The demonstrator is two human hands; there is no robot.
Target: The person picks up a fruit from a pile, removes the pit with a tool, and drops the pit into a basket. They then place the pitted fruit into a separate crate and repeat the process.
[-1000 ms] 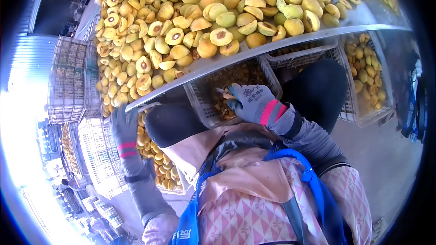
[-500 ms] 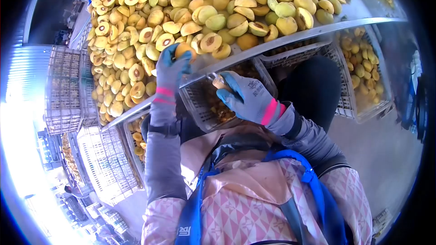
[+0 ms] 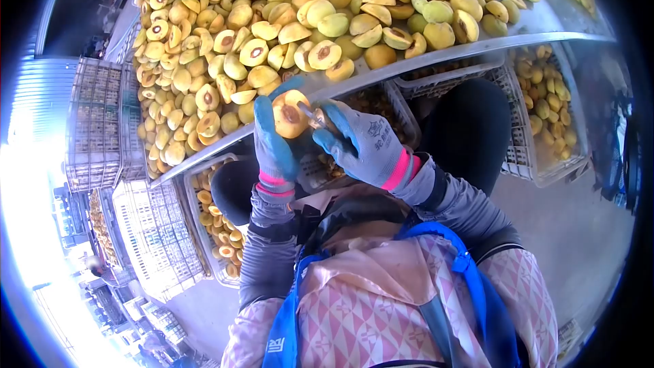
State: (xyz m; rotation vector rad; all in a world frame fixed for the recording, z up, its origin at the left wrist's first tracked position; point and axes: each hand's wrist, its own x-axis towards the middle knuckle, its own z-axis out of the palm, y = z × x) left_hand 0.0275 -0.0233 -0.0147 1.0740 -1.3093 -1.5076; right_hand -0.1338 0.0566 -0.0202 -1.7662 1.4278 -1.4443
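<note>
In front of the table edge, my gloved left hand [image 3: 274, 146] grips a halved peach [image 3: 285, 105] between thumb and fingers, its cut face with the brown centre turned toward my other hand. My gloved right hand [image 3: 364, 142] is closed around a small metal-tipped pitting tool [image 3: 317, 120]. The tool's tip meets the cut face at its right side, and its handle is mostly hidden by my fingers. Just beyond both hands lies a heap of halved yellow peaches [image 3: 255, 52] on the table.
The metal table rim [image 3: 463, 52] crosses in front of me. Below it, a crate [image 3: 402, 112] sits between my knees. Another crate holding peach halves [image 3: 221, 238] is at left, and one more with peaches [image 3: 545, 105] at right. Stacked plastic crates [image 3: 99, 123] stand farther left.
My left hand has drawn back from the heap toward me with the peach half and turned its cut face toward the tool. The tool's tip now meets the peach.
</note>
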